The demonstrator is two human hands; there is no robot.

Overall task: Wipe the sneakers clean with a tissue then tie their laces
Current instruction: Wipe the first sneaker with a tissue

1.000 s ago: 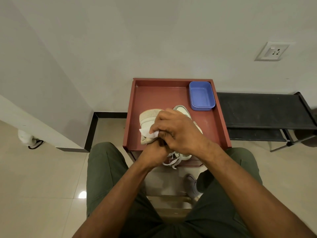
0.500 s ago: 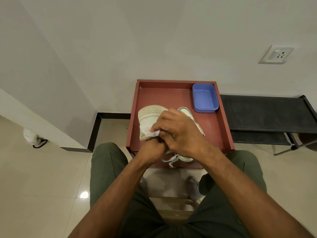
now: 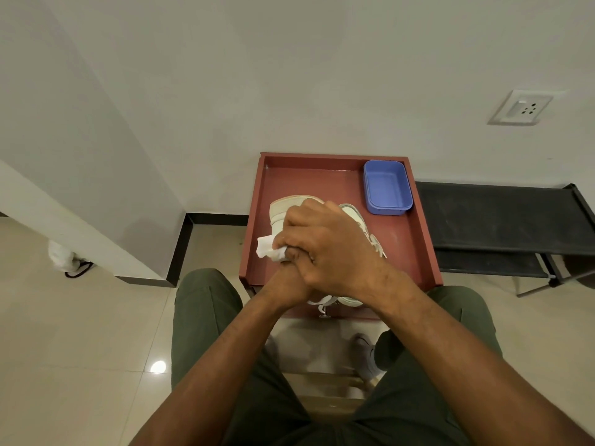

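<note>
Two white sneakers lie on a red tray table (image 3: 415, 239). One sneaker (image 3: 285, 207) is tipped up with its pale sole toward me. The other sneaker (image 3: 352, 211) lies beside it on the right, its loose laces hanging over the table's near edge. My right hand (image 3: 325, 243) reaches across and grips a crumpled white tissue (image 3: 266, 250) against the tipped sneaker's left side. My left hand (image 3: 286, 283) sits under the right one and holds the tipped sneaker; its fingers are mostly hidden.
A blue plastic tub (image 3: 388, 188) stands in the table's far right corner. A black low rack (image 3: 502, 220) adjoins the table on the right. White walls rise behind and to the left, with a wall socket (image 3: 523, 107). My knees flank the table.
My right hand has slid the tissue slightly down and left along the tipped sneaker. Both hands stay clasped over the shoe.
</note>
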